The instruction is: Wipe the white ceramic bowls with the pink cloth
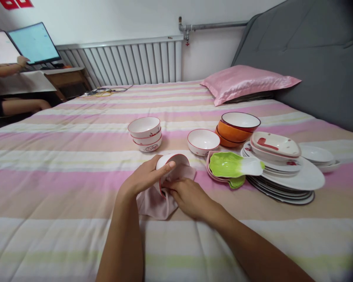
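My left hand grips a white bowl with a red rim, tilted on its side with its opening facing right. My right hand pinches a pale pink cloth at the bowl's lower rim, and part of the cloth lies inside the bowl. The rest of the cloth hangs below onto the striped bed. Beyond my left hand stands a stack of white bowls with red rims. A single white bowl sits upright beyond my right hand.
Orange bowls, a green leaf-shaped dish, stacked plates and small white dishes stand right on the striped bedspread. A pink pillow lies behind. Cables lie far left, near another person's arm.
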`<state>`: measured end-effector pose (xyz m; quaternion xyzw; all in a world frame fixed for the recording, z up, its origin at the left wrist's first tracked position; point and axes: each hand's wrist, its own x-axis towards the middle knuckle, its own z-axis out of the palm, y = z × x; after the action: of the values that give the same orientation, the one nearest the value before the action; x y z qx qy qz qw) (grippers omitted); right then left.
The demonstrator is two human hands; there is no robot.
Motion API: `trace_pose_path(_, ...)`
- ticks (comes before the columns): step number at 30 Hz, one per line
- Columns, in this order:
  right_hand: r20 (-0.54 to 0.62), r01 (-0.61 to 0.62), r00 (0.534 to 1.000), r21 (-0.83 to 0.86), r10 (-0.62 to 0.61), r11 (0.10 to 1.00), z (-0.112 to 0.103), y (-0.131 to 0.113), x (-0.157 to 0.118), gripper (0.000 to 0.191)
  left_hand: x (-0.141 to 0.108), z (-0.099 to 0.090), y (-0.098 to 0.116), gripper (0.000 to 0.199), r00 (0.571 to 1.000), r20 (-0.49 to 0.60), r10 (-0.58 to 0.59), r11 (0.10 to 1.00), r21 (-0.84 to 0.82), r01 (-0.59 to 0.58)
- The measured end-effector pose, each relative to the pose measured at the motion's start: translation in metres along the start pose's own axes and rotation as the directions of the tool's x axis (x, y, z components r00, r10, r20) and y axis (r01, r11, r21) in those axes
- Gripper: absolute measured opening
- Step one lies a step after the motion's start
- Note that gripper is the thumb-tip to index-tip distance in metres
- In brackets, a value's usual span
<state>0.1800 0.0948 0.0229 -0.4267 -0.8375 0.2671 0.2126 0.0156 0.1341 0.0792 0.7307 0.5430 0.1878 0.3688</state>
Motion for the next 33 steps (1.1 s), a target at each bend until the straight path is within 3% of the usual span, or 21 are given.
trace_pose_path(6, -0.073, -0.046, 0.997, -0.289, 0.026, 0.956, 0.01, 0.002, 0.002, 0.033, 0.0, 0.001, 0.001, 0.056, 1.0, -0.006, 0.0, 0.999, 0.047, 0.001)
trace_pose_path(13, -0.153, -0.121, 0.986, -0.361, 0.069, 0.925, 0.028, 0.012, 0.002, 0.048, -0.002, 0.002, 0.008, 0.057, 0.999, -0.001, 0.046, 0.996, 0.078, -0.045)
trace_pose_path(21, -0.179, -0.144, 0.979, -0.263, 0.098, 0.954, 0.022, 0.009, 0.008, 0.053, -0.002, 0.002, 0.01, 0.059, 0.997, 0.002, 0.075, 0.991, 0.114, -0.075)
trace_pose_path(29, -0.301, 0.042, 0.953, 0.008, -0.037, 0.999, 0.012, 0.001, 0.007, 0.047, -0.005, 0.003, 0.015, 0.058, 0.994, 0.015, 0.112, 0.987, 0.117, -0.113)
trace_pose_path(33, -0.298, 0.102, 0.951, 0.068, -0.078, 0.992, 0.007, -0.004, 0.005, 0.044, -0.004, 0.003, 0.014, 0.056, 0.994, 0.013, 0.109, 0.989, 0.102, -0.11)
